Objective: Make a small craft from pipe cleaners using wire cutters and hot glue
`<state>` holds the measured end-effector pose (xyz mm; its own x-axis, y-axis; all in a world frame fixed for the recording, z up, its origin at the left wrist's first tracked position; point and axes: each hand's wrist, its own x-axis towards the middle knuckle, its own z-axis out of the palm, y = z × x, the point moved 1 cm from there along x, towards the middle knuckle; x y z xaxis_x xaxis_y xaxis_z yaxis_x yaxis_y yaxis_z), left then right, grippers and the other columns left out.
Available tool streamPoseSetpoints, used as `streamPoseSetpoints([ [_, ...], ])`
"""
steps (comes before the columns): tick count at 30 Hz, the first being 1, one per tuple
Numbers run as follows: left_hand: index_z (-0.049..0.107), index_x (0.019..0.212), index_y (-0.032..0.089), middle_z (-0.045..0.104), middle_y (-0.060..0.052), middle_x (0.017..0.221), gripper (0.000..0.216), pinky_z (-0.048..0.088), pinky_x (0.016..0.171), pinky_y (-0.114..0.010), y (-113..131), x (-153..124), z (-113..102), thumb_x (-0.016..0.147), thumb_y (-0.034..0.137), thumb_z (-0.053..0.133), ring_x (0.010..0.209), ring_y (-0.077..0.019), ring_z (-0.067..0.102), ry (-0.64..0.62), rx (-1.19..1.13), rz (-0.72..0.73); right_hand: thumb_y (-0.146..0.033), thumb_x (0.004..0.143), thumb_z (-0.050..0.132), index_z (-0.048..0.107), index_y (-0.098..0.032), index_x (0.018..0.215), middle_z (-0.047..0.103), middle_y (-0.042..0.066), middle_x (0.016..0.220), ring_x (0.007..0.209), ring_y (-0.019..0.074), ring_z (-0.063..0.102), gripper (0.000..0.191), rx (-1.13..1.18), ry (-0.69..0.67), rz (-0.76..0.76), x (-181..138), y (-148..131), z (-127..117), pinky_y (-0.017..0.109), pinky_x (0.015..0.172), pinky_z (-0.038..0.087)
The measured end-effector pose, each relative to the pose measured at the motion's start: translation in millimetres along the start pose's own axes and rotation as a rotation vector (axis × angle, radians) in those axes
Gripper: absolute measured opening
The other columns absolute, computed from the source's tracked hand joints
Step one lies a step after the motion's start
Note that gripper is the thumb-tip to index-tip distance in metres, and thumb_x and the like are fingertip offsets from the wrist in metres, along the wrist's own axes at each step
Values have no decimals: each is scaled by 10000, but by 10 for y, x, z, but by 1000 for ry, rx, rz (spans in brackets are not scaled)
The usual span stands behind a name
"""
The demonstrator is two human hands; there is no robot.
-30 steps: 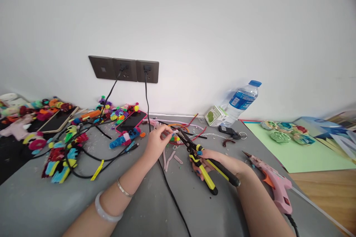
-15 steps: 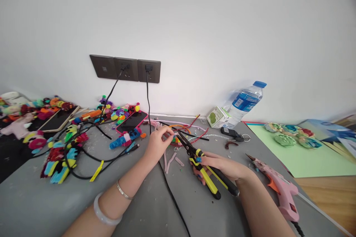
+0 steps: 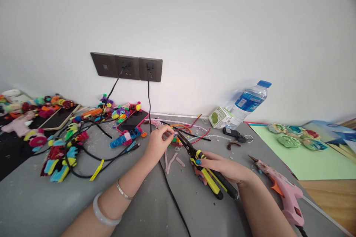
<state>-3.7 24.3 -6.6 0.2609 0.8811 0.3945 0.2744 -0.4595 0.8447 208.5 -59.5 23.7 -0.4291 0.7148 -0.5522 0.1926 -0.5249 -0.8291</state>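
Three wall plates [image 3: 128,69] sit above our grey surface [image 3: 150,207]. Our right hand [image 3: 222,166] grips pliers [image 3: 191,149]; our left hand [image 3: 160,141] pinches something pale [image 3: 175,132].

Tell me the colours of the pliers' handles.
The pliers' handles are yellow and black, shown in the head view.

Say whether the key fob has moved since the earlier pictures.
No. The key fob lies in the same place beside the carton; both slide rightward together, apparently because the camera turned.
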Motion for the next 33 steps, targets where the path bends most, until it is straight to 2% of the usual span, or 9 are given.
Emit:
streamPoseSetpoints([
  [12,614,794,186,667,-9,820,126,422,579,-199,14,6,-9,792,77,551,712,-128,597,16,-21,-6,-540,767,687,505,-185,885,620,1,804,626,139,618,417,-33,34,-21,13,12,2,275,592,496],
  [20,604,886,194,671,-24,910,100,425,570,-207,54,5,0,806,152,559,710,-125,589,21,-79,-66,-502,795,661,528,-183,904,618,10,848,651,136,603,362,-102,84,-73,2,-26,0,268,609,479],
  [23,588,937,196,667,-32,935,147,428,568,-207,74,4,2,799,155,559,715,-127,591,35,-128,-93,-489,788,664,557,-173,915,612,10,823,656,143,602,356,-133,126,-118,-10,-48,-6,279,639,477],
  [25,586,945,195,664,-36,918,147,431,568,-206,80,2,3,807,163,548,718,-131,592,42,-153,-100,-476,780,670,575,-170,989,606,7,808,666,149,598,382,-146,164,-136,-13,-50,-15,286,658,475],
  [29,597,933,190,659,-48,919,126,438,576,-207,75,-3,8,830,174,527,746,-142,598,37,-171,-102,-493,756,671,516,-185,1218,601,6,800,701,177,596,576,-147,264,-144,-10,-40,-36,304,659,476],
  [33,604,925,188,660,-49,899,106,437,588,-215,59,-6,17,852,193,527,746,-148,600,32,-171,-124,-494,746,654,550,-195,1097,598,26,819,705,176,585,472,-130,394,-228,-16,-73,-57,293,629,480],
])
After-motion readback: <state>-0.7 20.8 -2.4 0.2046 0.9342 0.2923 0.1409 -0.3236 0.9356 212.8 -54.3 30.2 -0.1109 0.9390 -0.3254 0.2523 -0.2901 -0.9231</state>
